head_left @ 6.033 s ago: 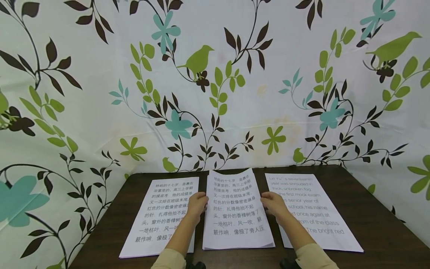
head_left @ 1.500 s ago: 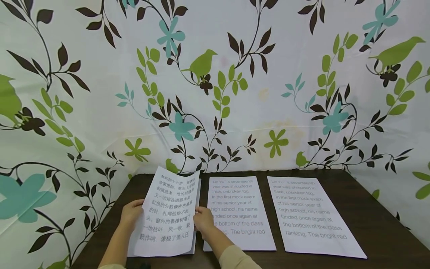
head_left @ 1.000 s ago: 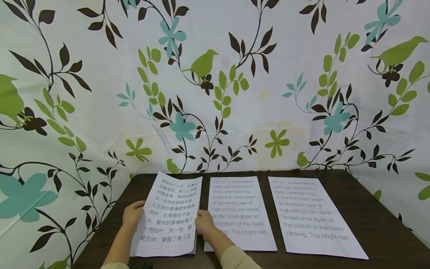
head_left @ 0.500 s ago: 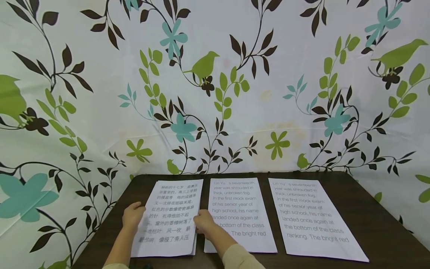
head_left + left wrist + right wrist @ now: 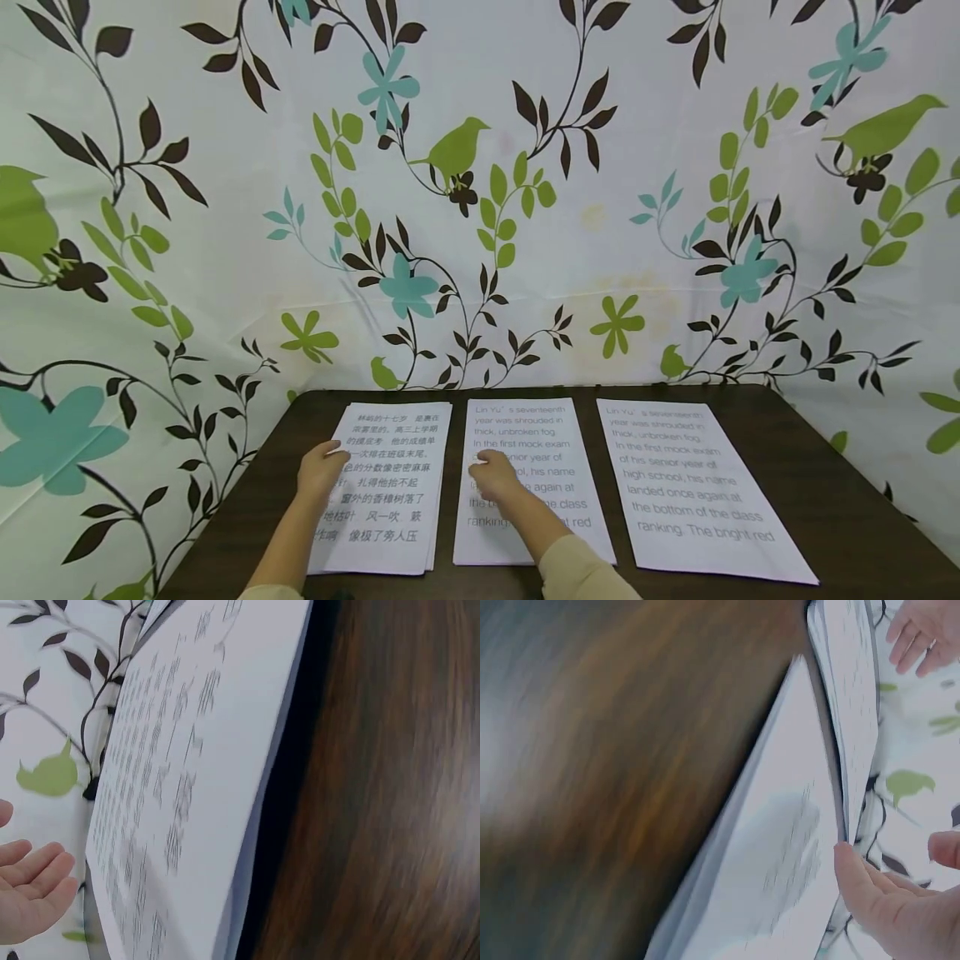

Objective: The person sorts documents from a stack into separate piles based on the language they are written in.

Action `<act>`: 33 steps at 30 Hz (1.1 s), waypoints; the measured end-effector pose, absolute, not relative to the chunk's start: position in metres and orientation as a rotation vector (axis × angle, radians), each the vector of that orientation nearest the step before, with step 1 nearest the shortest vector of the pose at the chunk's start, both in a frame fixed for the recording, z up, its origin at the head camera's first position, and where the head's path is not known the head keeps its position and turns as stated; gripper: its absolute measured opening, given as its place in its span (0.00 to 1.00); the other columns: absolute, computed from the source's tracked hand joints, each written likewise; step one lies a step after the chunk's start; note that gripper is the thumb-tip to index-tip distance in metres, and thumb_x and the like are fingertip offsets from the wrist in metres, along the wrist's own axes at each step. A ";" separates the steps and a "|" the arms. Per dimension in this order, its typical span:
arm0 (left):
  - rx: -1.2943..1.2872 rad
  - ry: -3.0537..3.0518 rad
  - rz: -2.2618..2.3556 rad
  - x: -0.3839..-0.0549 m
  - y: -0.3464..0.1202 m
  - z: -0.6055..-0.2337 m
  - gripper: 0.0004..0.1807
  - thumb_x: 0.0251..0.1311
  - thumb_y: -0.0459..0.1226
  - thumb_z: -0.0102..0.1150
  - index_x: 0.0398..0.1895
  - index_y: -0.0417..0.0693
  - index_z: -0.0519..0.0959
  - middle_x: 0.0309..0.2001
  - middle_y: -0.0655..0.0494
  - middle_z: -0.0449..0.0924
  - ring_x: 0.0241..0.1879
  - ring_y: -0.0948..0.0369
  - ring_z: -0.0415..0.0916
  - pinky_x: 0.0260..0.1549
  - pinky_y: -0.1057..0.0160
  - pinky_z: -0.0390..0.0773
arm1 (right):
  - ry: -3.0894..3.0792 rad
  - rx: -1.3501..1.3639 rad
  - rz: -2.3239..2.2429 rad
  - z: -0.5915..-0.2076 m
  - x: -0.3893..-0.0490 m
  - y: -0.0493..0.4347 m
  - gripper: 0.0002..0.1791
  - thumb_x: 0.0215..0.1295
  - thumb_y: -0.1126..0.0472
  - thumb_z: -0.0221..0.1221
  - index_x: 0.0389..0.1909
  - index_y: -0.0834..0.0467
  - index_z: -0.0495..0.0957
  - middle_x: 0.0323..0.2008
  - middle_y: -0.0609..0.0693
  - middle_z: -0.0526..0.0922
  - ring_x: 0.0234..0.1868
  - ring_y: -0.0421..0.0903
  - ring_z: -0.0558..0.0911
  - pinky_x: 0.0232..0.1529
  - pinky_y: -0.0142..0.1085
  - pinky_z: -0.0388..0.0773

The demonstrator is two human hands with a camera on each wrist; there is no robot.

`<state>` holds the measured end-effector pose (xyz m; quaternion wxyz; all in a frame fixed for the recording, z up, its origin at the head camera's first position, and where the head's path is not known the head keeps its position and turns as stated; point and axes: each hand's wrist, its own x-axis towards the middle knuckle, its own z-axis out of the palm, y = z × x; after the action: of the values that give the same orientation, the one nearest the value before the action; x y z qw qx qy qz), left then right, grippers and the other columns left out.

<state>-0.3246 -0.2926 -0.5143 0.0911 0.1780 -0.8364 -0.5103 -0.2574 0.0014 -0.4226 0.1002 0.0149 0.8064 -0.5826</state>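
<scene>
In the head view my left hand (image 5: 318, 472) hovers over the left edge of the left paper stack (image 5: 390, 492), which is printed with Chinese characters. Its fingers are extended and loose in the left wrist view, with nothing in them. My right hand (image 5: 497, 478) is over the middle paper stack (image 5: 547, 433), printed in English, and covers part of its text. The right wrist view shows that hand's fingers (image 5: 855, 877) loosely straight and holding nothing. At the bottom right corner of the left stack, the sheets underneath peek out slightly.
A third stack of English-printed paper (image 5: 690, 483) lies on the right. All three stacks rest on a dark wooden table (image 5: 795, 450). Behind it hangs a white cloth (image 5: 525, 317) patterned with leaves, birds and flowers.
The Chinese-printed sheets, earlier held over the middle stack, were carried left and lowered onto the left stack. Both hands have let go; the right moved over to the middle stack.
</scene>
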 end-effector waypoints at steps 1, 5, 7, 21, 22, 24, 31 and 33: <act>0.513 -2.490 -1.530 -0.326 -0.289 -0.514 0.27 0.57 0.41 0.45 0.59 0.40 0.59 0.46 0.39 0.68 0.36 0.51 0.72 0.31 0.57 0.72 | 2.393 0.048 -1.717 -0.423 -0.259 0.007 0.24 0.55 0.65 0.48 0.52 0.74 0.62 0.44 0.67 0.70 0.39 0.59 0.75 0.33 0.45 0.75; 0.443 -2.505 -1.582 -0.330 -0.272 -0.514 0.26 0.56 0.41 0.46 0.58 0.41 0.60 0.44 0.41 0.70 0.32 0.55 0.74 0.26 0.62 0.74 | 2.455 0.055 -1.688 -0.424 -0.265 0.029 0.25 0.55 0.64 0.48 0.53 0.73 0.62 0.45 0.66 0.70 0.41 0.59 0.74 0.35 0.45 0.75; 0.417 -2.503 -1.613 -0.331 -0.263 -0.513 0.27 0.56 0.41 0.46 0.58 0.41 0.60 0.44 0.42 0.71 0.31 0.55 0.74 0.26 0.62 0.74 | 2.494 0.065 -1.660 -0.424 -0.268 0.039 0.24 0.55 0.64 0.49 0.52 0.73 0.63 0.45 0.66 0.70 0.41 0.59 0.74 0.35 0.45 0.75; 0.308 -2.459 -1.802 -0.305 -0.199 -0.468 0.26 0.56 0.42 0.47 0.57 0.40 0.62 0.46 0.41 0.69 0.40 0.48 0.71 0.28 0.65 0.74 | 2.606 0.180 -1.601 -0.416 -0.274 0.092 0.24 0.56 0.62 0.50 0.52 0.70 0.64 0.46 0.65 0.70 0.46 0.60 0.71 0.39 0.45 0.73; 0.305 -2.451 -1.824 -0.298 -0.192 -0.457 0.26 0.55 0.41 0.47 0.57 0.38 0.62 0.46 0.39 0.69 0.42 0.46 0.70 0.29 0.64 0.74 | 2.613 0.183 -1.600 -0.416 -0.274 0.096 0.24 0.56 0.61 0.50 0.52 0.70 0.64 0.46 0.65 0.70 0.46 0.60 0.71 0.39 0.44 0.73; 0.294 -2.443 -1.847 -0.290 -0.181 -0.444 0.25 0.55 0.39 0.46 0.56 0.37 0.62 0.46 0.38 0.69 0.43 0.44 0.69 0.35 0.59 0.74 | 2.624 0.194 -1.604 -0.415 -0.274 0.103 0.24 0.56 0.61 0.51 0.52 0.70 0.64 0.46 0.65 0.70 0.46 0.59 0.71 0.40 0.44 0.73; 0.220 -2.428 -1.888 -0.283 -0.154 -0.431 0.24 0.54 0.34 0.46 0.54 0.31 0.64 0.45 0.34 0.69 0.44 0.43 0.69 0.41 0.49 0.69 | 2.634 0.217 -1.620 -0.409 -0.274 0.125 0.25 0.58 0.61 0.49 0.53 0.72 0.62 0.49 0.68 0.66 0.49 0.62 0.68 0.43 0.48 0.70; 0.223 -2.426 -1.893 -0.284 -0.148 -0.433 0.24 0.52 0.34 0.46 0.54 0.32 0.64 0.44 0.35 0.70 0.43 0.44 0.70 0.40 0.47 0.69 | 2.626 0.209 -1.638 -0.410 -0.273 0.131 0.25 0.58 0.62 0.48 0.53 0.72 0.61 0.50 0.69 0.65 0.49 0.63 0.67 0.44 0.49 0.69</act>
<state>-0.2836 -0.1484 -0.4325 0.0282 0.0724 -0.7859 -0.6135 -0.2733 0.1307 -0.4099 0.0197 0.0673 0.8465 -0.5278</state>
